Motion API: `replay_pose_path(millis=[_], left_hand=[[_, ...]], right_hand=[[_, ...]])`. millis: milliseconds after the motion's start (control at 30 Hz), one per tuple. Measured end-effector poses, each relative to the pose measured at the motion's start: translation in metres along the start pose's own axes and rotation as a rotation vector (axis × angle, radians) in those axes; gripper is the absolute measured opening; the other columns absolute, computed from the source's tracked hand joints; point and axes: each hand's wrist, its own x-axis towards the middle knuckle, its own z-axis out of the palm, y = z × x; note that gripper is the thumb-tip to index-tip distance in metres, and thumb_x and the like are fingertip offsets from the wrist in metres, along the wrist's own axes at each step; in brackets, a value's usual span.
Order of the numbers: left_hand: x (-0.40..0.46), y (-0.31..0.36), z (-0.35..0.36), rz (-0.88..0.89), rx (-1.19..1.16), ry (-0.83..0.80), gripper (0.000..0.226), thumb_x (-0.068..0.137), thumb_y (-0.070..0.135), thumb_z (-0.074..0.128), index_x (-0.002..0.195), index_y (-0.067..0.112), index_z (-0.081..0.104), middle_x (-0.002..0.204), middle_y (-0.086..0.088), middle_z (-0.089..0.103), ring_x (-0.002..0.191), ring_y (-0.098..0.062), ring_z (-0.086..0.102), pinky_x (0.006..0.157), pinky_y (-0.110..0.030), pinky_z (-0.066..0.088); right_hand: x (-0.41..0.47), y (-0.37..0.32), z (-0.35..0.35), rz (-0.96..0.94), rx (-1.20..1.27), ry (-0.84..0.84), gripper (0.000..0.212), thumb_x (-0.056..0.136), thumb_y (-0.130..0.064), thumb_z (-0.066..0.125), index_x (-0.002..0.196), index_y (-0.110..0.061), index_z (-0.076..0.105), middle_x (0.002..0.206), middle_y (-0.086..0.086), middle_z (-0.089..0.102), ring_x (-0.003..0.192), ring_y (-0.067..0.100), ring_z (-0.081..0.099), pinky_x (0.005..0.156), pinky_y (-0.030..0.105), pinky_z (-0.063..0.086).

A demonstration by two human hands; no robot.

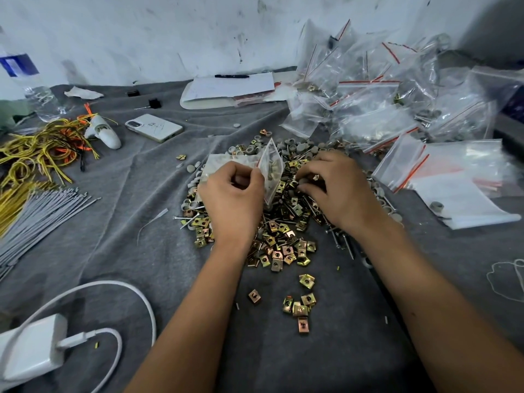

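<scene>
left hand [232, 201] pinches bag [273, 163] | right hand [338, 191] at its 3 o'clock, fingers curled in pile [283, 231], hold unclear

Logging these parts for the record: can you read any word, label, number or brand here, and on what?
Nothing reads as text.
Bottle label: blue and white, blurred.
Paper sheet: faint marks, too small to read.
Phone: scribbled lines, no words.
Small bag held by the left hand: no print visible.

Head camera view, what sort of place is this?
Probably a small hardware-packing workbench: a heap of metal clip nuts on a grey cloth, piled zip bags, and the left hand holding a small bag.
</scene>
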Motion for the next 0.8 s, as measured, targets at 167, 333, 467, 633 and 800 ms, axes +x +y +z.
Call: replay_pose_path(millis=[167, 333, 467, 633, 800], left_hand=[[-0.002, -0.001, 0.002, 0.035, 0.008, -0.051, 0.024, 0.090, 0.011, 0.074, 0.070, 0.023, 0.070, 0.059, 0.013, 0.064, 0.053, 0.001, 0.059, 0.050, -0.010, 0.041], [-0.005, -0.002, 0.003, 0.102, 0.041, -0.100, 0.023, 0.091, 0.012, 0.074, 0.071, 0.022, 0.069, 0.061, 0.011, 0.065, 0.055, -0.003, 0.060, 0.053, -0.012, 0.044], [-0.005, -0.002, 0.003, 0.115, 0.047, -0.079, 0.023, 0.090, 0.010, 0.074, 0.071, 0.021, 0.069, 0.061, 0.012, 0.064, 0.057, -0.001, 0.060, 0.053, -0.010, 0.043], [-0.005, -0.002, 0.003, 0.109, 0.044, -0.082, 0.020, 0.090, 0.011, 0.074, 0.071, 0.019, 0.070, 0.061, 0.011, 0.065, 0.056, -0.003, 0.061, 0.052, -0.011, 0.043], [-0.006, -0.003, 0.004, 0.173, 0.049, -0.115, 0.016, 0.088, 0.012, 0.074, 0.073, 0.014, 0.072, 0.062, 0.010, 0.066, 0.056, -0.006, 0.062, 0.054, -0.018, 0.048]], right_hand=[[-0.001, 0.002, -0.002, 0.076, 0.180, 0.067, 0.014, 0.085, -0.019, 0.083, 0.093, -0.019, 0.071, 0.084, -0.016, 0.060, 0.075, -0.002, 0.057, 0.067, 0.008, 0.042], [-0.001, -0.006, -0.008, 0.074, 0.426, 0.180, 0.008, 0.090, -0.018, 0.079, 0.096, -0.017, 0.074, 0.082, -0.013, 0.070, 0.076, 0.002, 0.066, 0.069, 0.013, 0.051], [-0.001, -0.006, -0.010, 0.128, 0.513, 0.143, 0.006, 0.093, -0.015, 0.075, 0.099, -0.016, 0.073, 0.085, -0.002, 0.073, 0.071, 0.013, 0.070, 0.071, 0.036, 0.061], [-0.003, -0.008, -0.010, 0.090, 0.578, 0.144, 0.015, 0.091, -0.012, 0.077, 0.105, -0.015, 0.074, 0.091, -0.002, 0.075, 0.075, 0.012, 0.074, 0.075, 0.041, 0.063], [-0.005, -0.016, -0.006, -0.040, 0.465, 0.200, 0.016, 0.082, -0.016, 0.086, 0.092, -0.012, 0.074, 0.084, -0.005, 0.073, 0.077, 0.010, 0.072, 0.071, 0.036, 0.062]])
